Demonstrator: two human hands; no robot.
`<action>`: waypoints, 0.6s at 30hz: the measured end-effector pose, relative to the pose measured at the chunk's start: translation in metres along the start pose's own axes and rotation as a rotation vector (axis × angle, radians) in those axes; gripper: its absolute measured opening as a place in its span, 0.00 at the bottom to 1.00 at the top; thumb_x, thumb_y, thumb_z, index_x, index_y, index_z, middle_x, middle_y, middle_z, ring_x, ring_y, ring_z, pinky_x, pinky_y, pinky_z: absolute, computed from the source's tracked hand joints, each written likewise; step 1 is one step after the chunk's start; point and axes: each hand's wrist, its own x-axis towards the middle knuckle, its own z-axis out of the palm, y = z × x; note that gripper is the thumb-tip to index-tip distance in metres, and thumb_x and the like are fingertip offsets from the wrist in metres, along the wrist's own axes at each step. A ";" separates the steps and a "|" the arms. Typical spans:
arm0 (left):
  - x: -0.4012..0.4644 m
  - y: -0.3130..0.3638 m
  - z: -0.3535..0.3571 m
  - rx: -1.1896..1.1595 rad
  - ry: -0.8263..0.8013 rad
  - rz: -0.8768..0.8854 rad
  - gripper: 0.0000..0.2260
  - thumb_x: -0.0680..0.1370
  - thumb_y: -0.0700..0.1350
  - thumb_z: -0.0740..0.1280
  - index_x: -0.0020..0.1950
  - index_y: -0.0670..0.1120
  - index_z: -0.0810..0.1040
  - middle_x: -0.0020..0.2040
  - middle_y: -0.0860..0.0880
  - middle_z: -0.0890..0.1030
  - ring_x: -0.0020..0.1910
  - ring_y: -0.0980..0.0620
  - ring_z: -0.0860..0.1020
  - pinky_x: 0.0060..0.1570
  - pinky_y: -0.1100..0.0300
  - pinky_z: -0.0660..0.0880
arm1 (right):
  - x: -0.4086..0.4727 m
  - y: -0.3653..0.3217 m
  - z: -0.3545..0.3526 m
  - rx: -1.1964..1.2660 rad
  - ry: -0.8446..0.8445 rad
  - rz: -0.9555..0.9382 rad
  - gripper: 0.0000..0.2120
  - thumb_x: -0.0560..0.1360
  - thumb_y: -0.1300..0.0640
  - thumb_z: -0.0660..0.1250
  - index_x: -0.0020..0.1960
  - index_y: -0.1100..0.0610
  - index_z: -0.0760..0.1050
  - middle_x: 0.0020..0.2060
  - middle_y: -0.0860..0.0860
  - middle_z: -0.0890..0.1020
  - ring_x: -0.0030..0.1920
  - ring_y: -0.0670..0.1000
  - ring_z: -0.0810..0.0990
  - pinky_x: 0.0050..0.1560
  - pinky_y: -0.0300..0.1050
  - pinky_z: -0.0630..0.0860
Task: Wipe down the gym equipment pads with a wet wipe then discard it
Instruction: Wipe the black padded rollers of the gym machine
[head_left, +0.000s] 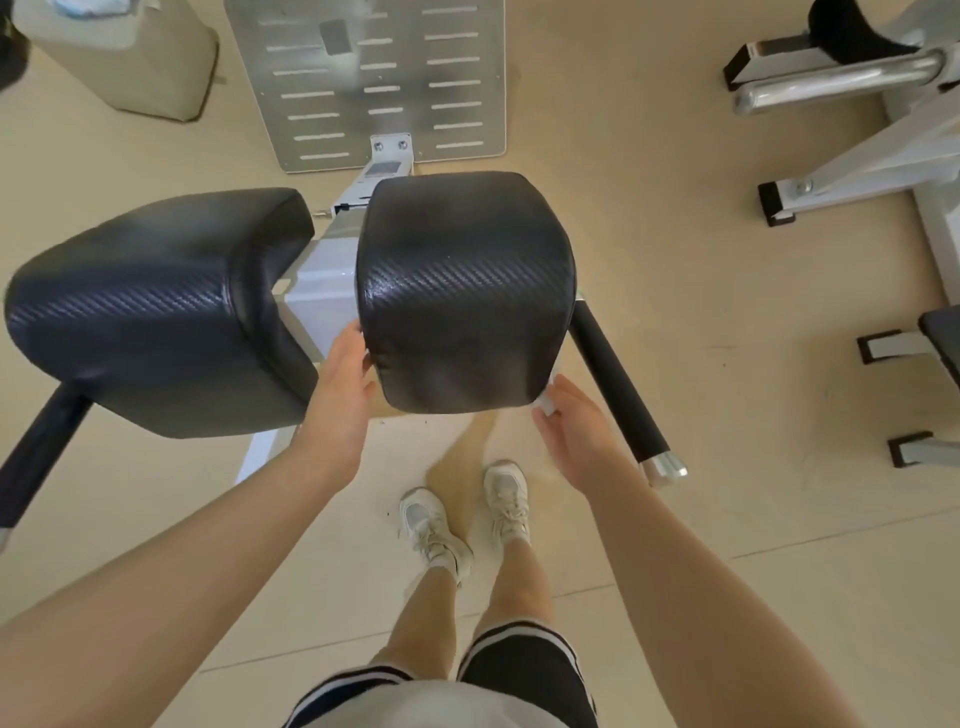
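Head view: right hand (571, 431) pinches the wet wipe (546, 402) at the right pad (462, 291)'s corner. Left hand (345, 384), fingers straight, steadies its edge; wiping underway, left pad (156, 312) likely next

- A narrow gap runs between the left pad (156, 312) and the right pad (462, 291); the white frame (322, 291) blocks its far end, and the left hand (345, 384) fills its near end.
- The black handle bar (615, 379) slants just right of the right pad, leaving a slim channel where the right hand (569, 426) sits.
- Open floor (701, 291) lies right of that bar, up to the neighbouring machine's feet (776, 205).
- Near the person, only the shoes (467, 514) stand on the floor.
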 end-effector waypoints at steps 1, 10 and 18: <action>0.004 -0.006 0.003 -0.050 0.034 -0.024 0.13 0.82 0.53 0.50 0.60 0.58 0.71 0.57 0.61 0.76 0.60 0.59 0.72 0.62 0.62 0.65 | 0.007 0.007 0.001 0.060 0.019 0.044 0.16 0.80 0.63 0.57 0.67 0.58 0.67 0.68 0.51 0.70 0.67 0.50 0.67 0.68 0.43 0.64; 0.015 -0.039 0.000 -0.191 0.088 -0.227 0.25 0.80 0.60 0.45 0.73 0.50 0.64 0.70 0.54 0.68 0.69 0.54 0.66 0.72 0.53 0.57 | 0.019 0.045 0.022 0.420 0.073 0.215 0.14 0.81 0.65 0.54 0.65 0.66 0.65 0.55 0.61 0.76 0.58 0.56 0.76 0.66 0.50 0.68; -0.016 -0.035 0.008 -0.076 0.186 -0.202 0.21 0.81 0.57 0.48 0.68 0.49 0.68 0.63 0.53 0.72 0.61 0.53 0.71 0.65 0.55 0.64 | -0.019 0.035 0.042 -0.084 -0.345 0.288 0.09 0.80 0.67 0.54 0.53 0.62 0.72 0.47 0.56 0.80 0.51 0.55 0.78 0.60 0.48 0.71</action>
